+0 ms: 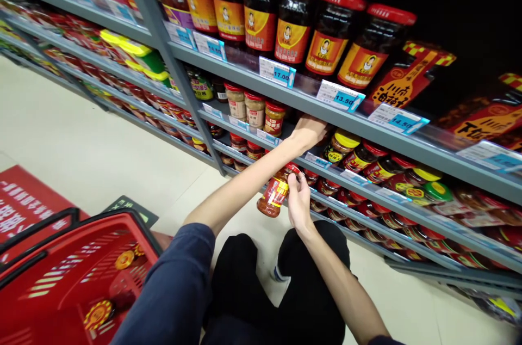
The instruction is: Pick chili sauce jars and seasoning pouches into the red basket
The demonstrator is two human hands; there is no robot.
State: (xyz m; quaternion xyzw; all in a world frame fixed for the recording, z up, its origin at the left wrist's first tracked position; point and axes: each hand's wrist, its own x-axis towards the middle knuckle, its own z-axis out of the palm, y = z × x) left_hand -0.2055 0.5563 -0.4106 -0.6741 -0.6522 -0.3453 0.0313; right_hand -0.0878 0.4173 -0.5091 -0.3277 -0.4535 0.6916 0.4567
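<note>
My right hand (pixel 299 198) grips a glass jar of reddish-brown sauce (pixel 275 192) near its red lid. The jar is tilted in front of the shelves, above my knees. My left hand (pixel 312 130) reaches across into the second shelf, below the big dark jars, and its fingers are hidden inside. Left of that hand stand an orange-labelled jar with a red lid (pixel 274 118) and pale jars with red lids (pixel 254 109). On its right is a yellow-lidded jar (pixel 341 146).
A red shopping basket (pixel 81 230) stands at the lower left with jars inside. The upper shelf edge (pixel 253 70), with price tags, juts out over my left hand. Several dark jars with red lids (pixel 332 32) line that upper shelf.
</note>
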